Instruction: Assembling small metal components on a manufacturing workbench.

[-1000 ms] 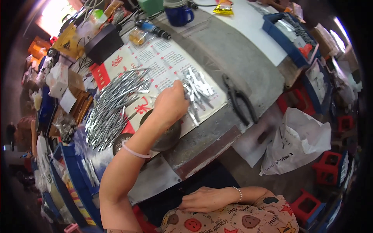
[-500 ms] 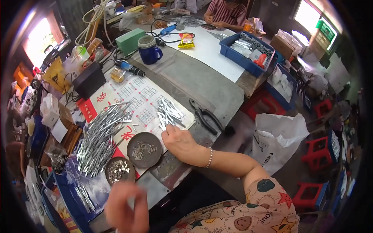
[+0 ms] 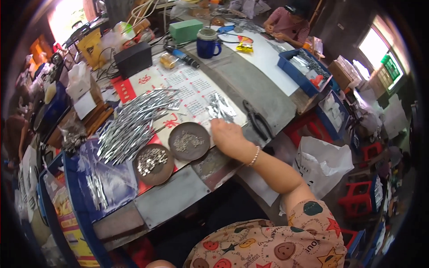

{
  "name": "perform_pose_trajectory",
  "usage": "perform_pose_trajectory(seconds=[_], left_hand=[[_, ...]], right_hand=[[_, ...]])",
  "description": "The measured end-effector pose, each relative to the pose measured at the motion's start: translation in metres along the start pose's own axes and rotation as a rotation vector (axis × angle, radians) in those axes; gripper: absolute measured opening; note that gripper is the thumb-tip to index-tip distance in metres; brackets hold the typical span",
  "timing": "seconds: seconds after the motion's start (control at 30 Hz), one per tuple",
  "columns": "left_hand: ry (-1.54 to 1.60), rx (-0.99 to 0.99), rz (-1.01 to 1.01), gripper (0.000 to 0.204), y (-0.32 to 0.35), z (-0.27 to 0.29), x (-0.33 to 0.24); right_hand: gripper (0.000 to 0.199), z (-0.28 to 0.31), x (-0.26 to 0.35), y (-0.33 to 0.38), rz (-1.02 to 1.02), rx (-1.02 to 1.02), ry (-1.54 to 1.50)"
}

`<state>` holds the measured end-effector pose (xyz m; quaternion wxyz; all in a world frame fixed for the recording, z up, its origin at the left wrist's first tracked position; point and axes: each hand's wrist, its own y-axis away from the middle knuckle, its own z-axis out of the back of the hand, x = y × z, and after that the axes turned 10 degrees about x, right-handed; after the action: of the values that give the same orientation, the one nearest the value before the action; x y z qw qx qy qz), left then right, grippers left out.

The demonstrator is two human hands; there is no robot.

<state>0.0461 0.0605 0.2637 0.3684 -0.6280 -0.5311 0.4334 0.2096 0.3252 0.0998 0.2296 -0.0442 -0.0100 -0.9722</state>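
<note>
My right hand (image 3: 230, 137) rests at the near end of a small pile of slim silver metal pieces (image 3: 219, 106), on a printed calendar sheet (image 3: 178, 77). Its fingers are bent together at the pile; what they pinch, if anything, is hidden. To its left sits a round dark dish (image 3: 189, 154) of tiny metal parts. A second dish (image 3: 154, 177), nearer me, holds small shiny discs. Beyond the dishes spreads a large heap of long silver metal pieces (image 3: 134, 123). My left hand is out of view; only a sliver of skin shows at the lower edge.
Black-handled pliers (image 3: 258, 120) lie right of the small pile. Farther back are a blue mug (image 3: 207, 48), a blue rotary tool (image 3: 182, 56), a green box (image 3: 185, 31) and a blue bin (image 3: 295, 71). Across the table sits another person (image 3: 290, 27). A white sack (image 3: 324, 156) stands at right.
My left hand, blurred near the dishes before, has dropped out of view. The whole view has shifted, so the table sits higher and farther right. My right hand stays at the small pile.
</note>
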Motion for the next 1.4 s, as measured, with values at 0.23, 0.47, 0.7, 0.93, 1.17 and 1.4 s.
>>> perform_pose_trajectory(seconds=[0.23,0.47,0.7,0.93,1.17,1.4], left_hand=[[-0.223,-0.117,-0.135,0.023,0.016,0.021,-0.022],[-0.159,-0.126,-0.117,0.025,0.024,0.019,-0.018],[-0.095,-0.099,-0.044,0.028,0.021,0.018,-0.01],[0.053,-0.115,0.117,0.022,0.029,0.023,0.007],[-0.161,-0.053,1.206,0.047,0.103,0.037,0.056],[-0.449,0.08,1.238,0.031,0.113,0.063,0.056]], right_hand=[[0.016,0.003,-0.011,0.004,-0.041,0.007,-0.131],[0.014,0.005,-0.01,-0.003,-0.051,0.063,-0.119],[0.013,0.026,-0.03,-0.02,0.209,0.24,0.008],[0.009,0.063,-0.014,0.03,0.264,0.242,-0.702],[0.017,0.064,0.082,0.09,0.703,0.288,-0.879],[0.021,0.063,0.086,0.034,0.937,0.437,-0.869]])
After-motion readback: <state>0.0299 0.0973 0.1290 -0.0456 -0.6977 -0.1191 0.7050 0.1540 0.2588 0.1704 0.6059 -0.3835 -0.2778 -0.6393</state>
